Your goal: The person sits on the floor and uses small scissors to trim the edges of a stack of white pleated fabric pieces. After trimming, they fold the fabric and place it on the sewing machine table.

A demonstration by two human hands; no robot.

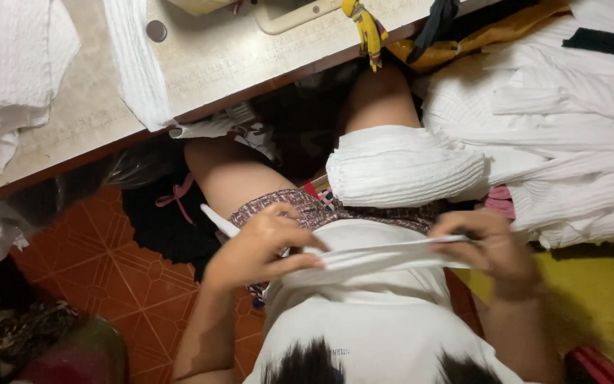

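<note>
Left hand (264,245) and right hand (488,245) each pinching an end of a narrow white fabric strip (385,252) stretched taut over the lap, folded white ribbed cloth (403,167) on the knee, beyond it a worktable (236,64), white garment pile (570,128) at right

White ribbed cloth (406,167) lies at frame centre; a larger white ribbed heap (570,128) fills the upper right. Cloth strip (385,252), centre: white. Shirt (378,334), lower centre: white with black markings at the bottom edge. Shorts (300,206): small red, white and dark check. Table top (229,57), top: pale beige, dark brown edge. Rag (367,28), top centre: yellow with red. Floor tiles (129,277), lower left: orange-red, hexagonal pattern. Surface (598,299), lower right: yellow. Dark garment (165,220), centre left: black with pink ribbon.
</note>
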